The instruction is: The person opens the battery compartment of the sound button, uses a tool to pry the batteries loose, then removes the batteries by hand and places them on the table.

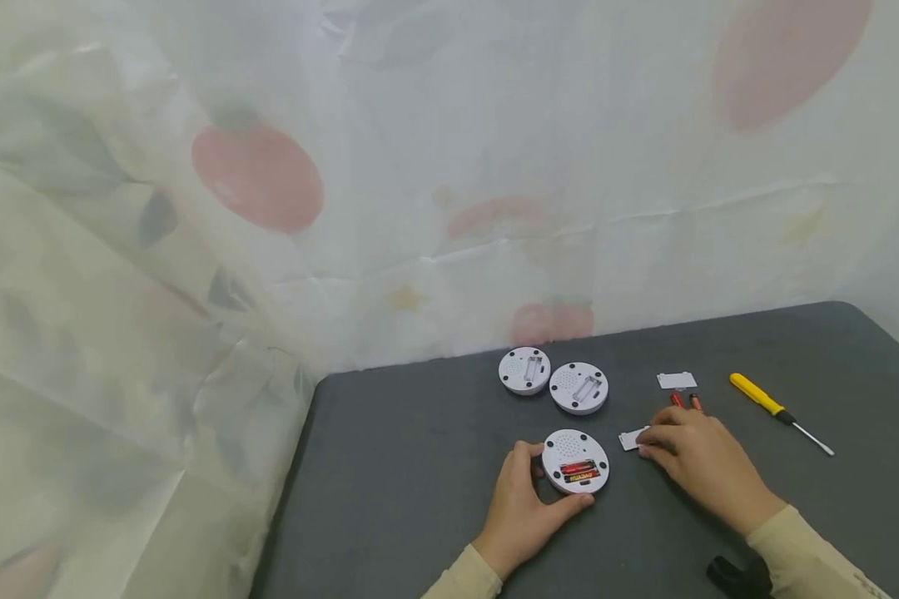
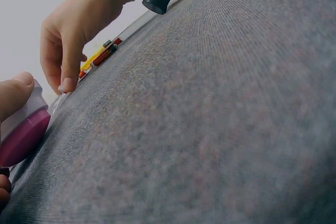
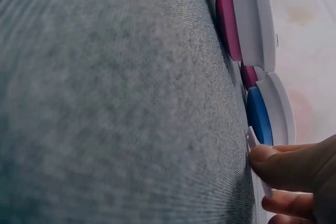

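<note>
In the head view my left hand (image 1: 520, 507) grips a round white device (image 1: 567, 445) by its edge, thumb at the near side and fingers at the far left. Its underside faces up, with two red batteries (image 1: 580, 472) lying in the uncovered compartment. The left wrist view shows its magenta lower part (image 2: 25, 137) against the table. To the right, my right hand (image 1: 700, 457) pinches a small white battery cover (image 1: 631, 439) between thumb and fingers, low over the table. Seen from the right wrist, the cover (image 3: 253, 136) stands slightly tilted under the thumb.
Two more round white devices (image 1: 524, 370) with bare battery compartments sit behind, one of them blue underneath (image 3: 260, 114). Another white cover (image 1: 677, 381) lies at the back right, near two loose red batteries (image 1: 695, 402). A yellow-handled screwdriver (image 1: 764, 399) rests farther right on the grey table (image 1: 389, 499).
</note>
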The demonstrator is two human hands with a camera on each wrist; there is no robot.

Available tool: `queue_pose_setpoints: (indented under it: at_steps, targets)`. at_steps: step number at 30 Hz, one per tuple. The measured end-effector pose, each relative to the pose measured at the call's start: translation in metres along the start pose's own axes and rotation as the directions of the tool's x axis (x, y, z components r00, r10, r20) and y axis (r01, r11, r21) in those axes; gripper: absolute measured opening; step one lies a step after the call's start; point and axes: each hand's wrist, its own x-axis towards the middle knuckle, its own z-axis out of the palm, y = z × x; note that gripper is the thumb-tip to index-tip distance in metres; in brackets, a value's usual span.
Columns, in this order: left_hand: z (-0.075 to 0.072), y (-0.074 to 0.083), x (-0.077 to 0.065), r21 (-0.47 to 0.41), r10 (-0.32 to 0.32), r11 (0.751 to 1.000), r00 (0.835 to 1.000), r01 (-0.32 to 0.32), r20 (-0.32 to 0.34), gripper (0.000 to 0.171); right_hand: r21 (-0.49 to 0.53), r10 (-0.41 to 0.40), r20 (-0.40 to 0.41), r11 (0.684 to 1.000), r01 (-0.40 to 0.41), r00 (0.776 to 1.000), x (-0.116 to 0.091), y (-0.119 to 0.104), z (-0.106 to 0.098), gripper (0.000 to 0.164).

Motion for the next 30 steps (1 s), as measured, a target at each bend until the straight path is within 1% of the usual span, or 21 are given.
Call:
queue_pose_setpoints:
  at_steps: [2, 5, 8, 11, 16, 19, 22, 25, 26, 28, 30]
  targets:
    - [0.000, 0.000, 0.000, 0.003, 0.000, 1.000, 1.000, 0.000, 0.005, 0.069, 0.006, 0.011, 0.024, 1.000, -0.011, 1.000, -0.001, 0.000, 0.000, 0.020]
    - [0.000, 0.001, 0.000, 0.002, 0.003, 1.000, 1.000, -0.003, 0.010, 0.069, 0.005, 0.006, 0.034, 1.000, -0.006, 0.999, -0.002, 0.001, 0.002, 0.019]
    - [0.001, 0.001, 0.001, 0.000, 0.014, 1.000, 1.000, -0.014, 0.013, 0.068, -0.013, -0.007, 0.039, 1.000, 0.007, 0.999, -0.001, 0.002, 0.002, 0.018]
    - [0.000, 0.001, 0.001, -0.007, 0.018, 1.000, 1.000, -0.017, 0.017, 0.068, -0.036, -0.014, 0.061, 0.999, 0.016, 0.998, 0.000, 0.000, 0.000, 0.017]
    - [-0.001, 0.001, 0.001, -0.012, 0.004, 1.000, 1.000, -0.004, 0.029, 0.068, -0.058, 0.013, 0.108, 0.998, -0.007, 0.994, 0.003, -0.002, -0.003, 0.012]
    - [-0.002, 0.001, 0.001, -0.009, -0.001, 1.000, 1.000, 0.001, 0.031, 0.068, -0.047, 0.044, 0.096, 0.998, -0.039, 0.994, 0.006, 0.002, -0.006, 0.011]
    - [-0.002, 0.001, 0.000, -0.006, 0.001, 1.000, 1.000, -0.001, 0.026, 0.068, -0.028, 0.069, 0.028, 0.997, -0.068, 0.997, 0.007, 0.010, -0.010, 0.013]
    - [-0.002, 0.001, 0.000, -0.004, 0.006, 1.000, 1.000, -0.006, 0.023, 0.067, -0.017, 0.117, -0.035, 0.993, -0.117, 0.993, 0.006, 0.021, -0.020, 0.017]
    - [-0.002, 0.001, 0.000, -0.003, 0.008, 1.000, 1.000, -0.008, 0.023, 0.067, -0.018, 0.140, -0.041, 0.990, -0.141, 0.989, 0.005, 0.026, -0.023, 0.018]
    - [-0.002, 0.001, 0.000, -0.002, 0.009, 1.000, 1.000, -0.008, 0.023, 0.067, -0.018, 0.199, -0.028, 0.980, -0.200, 0.980, 0.004, 0.035, -0.032, 0.023]
    - [-0.002, 0.001, 0.000, -0.004, 0.008, 1.000, 1.000, -0.008, 0.023, 0.067, -0.027, 0.272, 0.008, 0.962, -0.272, 0.962, 0.003, 0.044, -0.040, 0.029]
